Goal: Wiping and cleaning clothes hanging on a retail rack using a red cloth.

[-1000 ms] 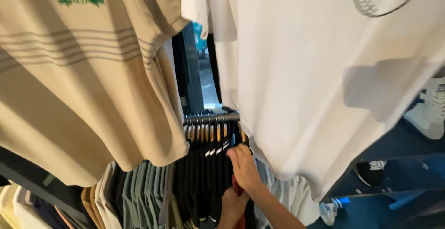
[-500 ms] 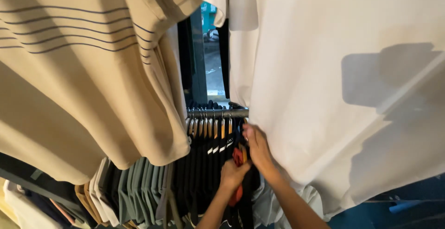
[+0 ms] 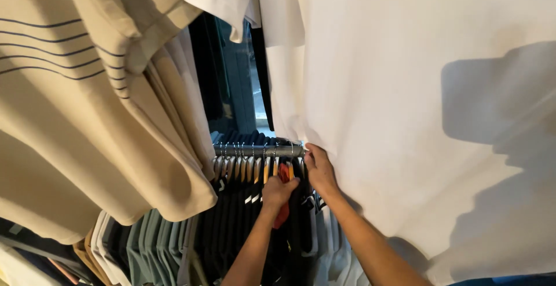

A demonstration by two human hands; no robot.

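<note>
Both hands meet under the rail (image 3: 258, 150): left hand (image 3: 279, 192) clenched on the red hanger (image 3: 284, 173), hanging just below; right hand (image 3: 319, 169) loosely parts neighbouring shirts (image 3: 301, 216).

Clothing shop (shirts (image 3: 174, 245) packed on rail (image 3: 258, 150)).

A beige striped shirt (image 3: 87, 118) hung large on the left, a white shirt (image 3: 417, 118) on the right; below, grey-green garments (image 3: 153, 248) crowded a lower row.

orange hanger (image 3: 284, 176) | hung on rail | among dark shirts
</note>
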